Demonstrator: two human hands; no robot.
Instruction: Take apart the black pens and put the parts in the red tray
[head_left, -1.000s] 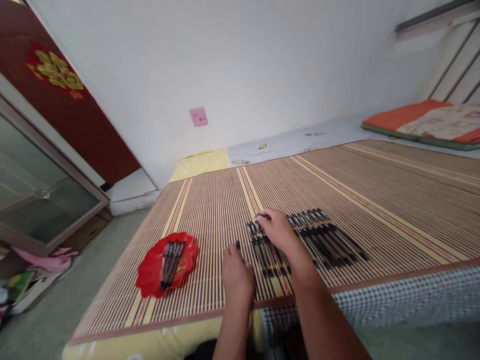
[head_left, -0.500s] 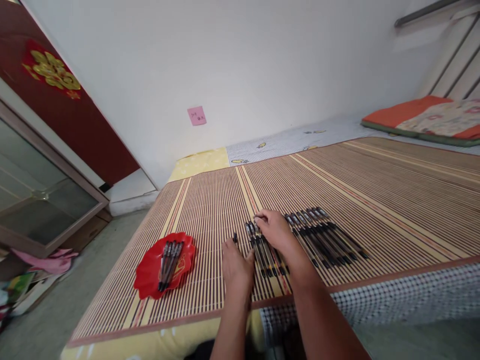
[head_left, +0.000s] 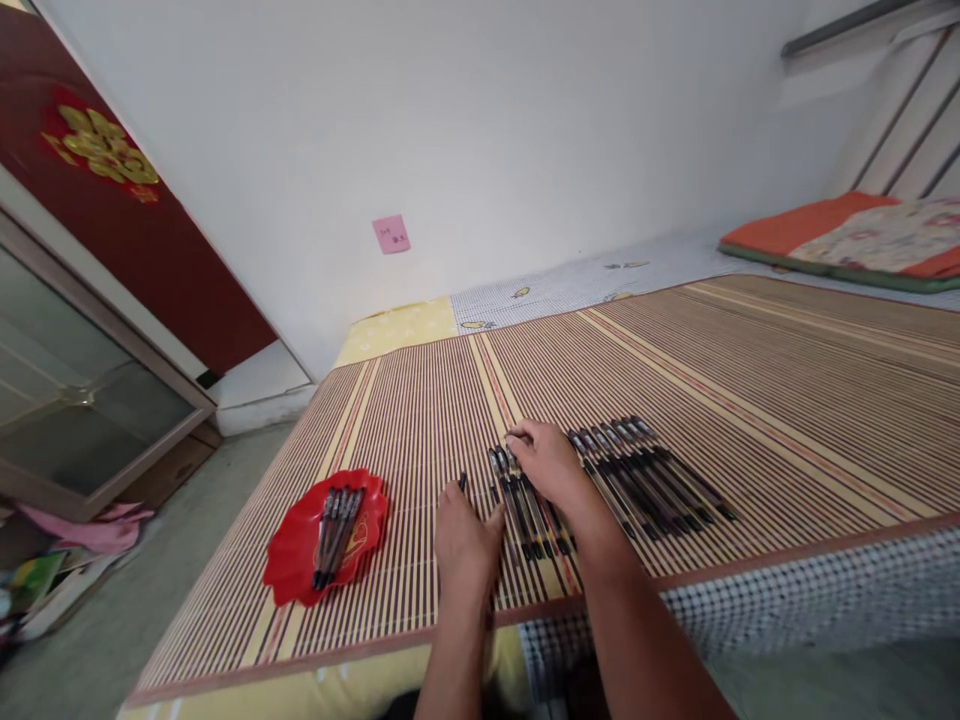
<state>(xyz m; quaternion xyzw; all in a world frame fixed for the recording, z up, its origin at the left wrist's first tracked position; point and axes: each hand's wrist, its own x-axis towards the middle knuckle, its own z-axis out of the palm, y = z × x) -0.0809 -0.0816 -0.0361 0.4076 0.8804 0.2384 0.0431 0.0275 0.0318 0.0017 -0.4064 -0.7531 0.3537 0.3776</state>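
My left hand (head_left: 466,535) rests low over the mat, fingers curled round a pen whose black end (head_left: 462,482) sticks out above the index finger. Beside its thumb a second small dark tip (head_left: 494,494) shows; whose it is I cannot tell. At the top of the middle group of pens (head_left: 528,518), my right hand (head_left: 546,458) pinches what looks like a pen cap (head_left: 511,436), mostly hidden by the fingers. Short dark caps (head_left: 498,460) lie above the longer pen bodies. Right of my wrist lies another row of pens (head_left: 652,485), likewise with short pieces on top.
A red scalloped plate (head_left: 289,545) holding several pens (head_left: 339,535) sits to the left on the striped bamboo mat (head_left: 420,400). The mat covers a bed against a white wall (head_left: 480,130). Folded orange bedding (head_left: 810,225) lies at the far right.
My left hand has shifted slightly left and down with the black pen end, and the small dark tip beside its thumb has come into view. My right hand stays almost in place.
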